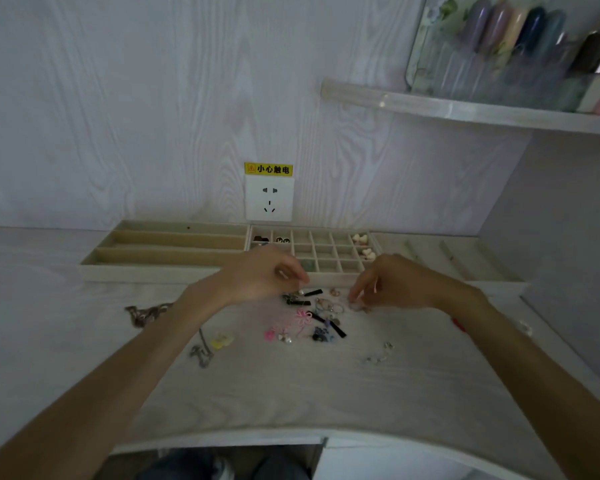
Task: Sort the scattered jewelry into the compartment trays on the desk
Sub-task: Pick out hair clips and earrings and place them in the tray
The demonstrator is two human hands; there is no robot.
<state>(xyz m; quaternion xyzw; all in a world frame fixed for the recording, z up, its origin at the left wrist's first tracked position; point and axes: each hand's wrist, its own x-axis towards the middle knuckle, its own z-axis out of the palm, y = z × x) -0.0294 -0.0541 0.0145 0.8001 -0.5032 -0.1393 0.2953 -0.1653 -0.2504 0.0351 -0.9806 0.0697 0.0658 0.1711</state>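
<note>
Left hand (257, 275) fingers curled above jewelry pile (309, 317), right hand (392, 285) fingertips pinching a small piece

wall socket (269, 199) under yellow warning label (268, 169); bottles (520, 46) on shelf (465, 110).

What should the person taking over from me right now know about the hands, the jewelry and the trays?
Left hand: fingers curled, fingertips at the near edge of the grid tray; whether it holds anything I cannot tell.
Right hand: fingertips down at the small pieces on the right of the jewelry pile; grip unclear.
Done: a few pieces sit in the grid tray's back compartments, among them white heart pieces.
Left: the pile, the chains and bracelet on the desk. The long-slot tray looks nearly empty.
</note>
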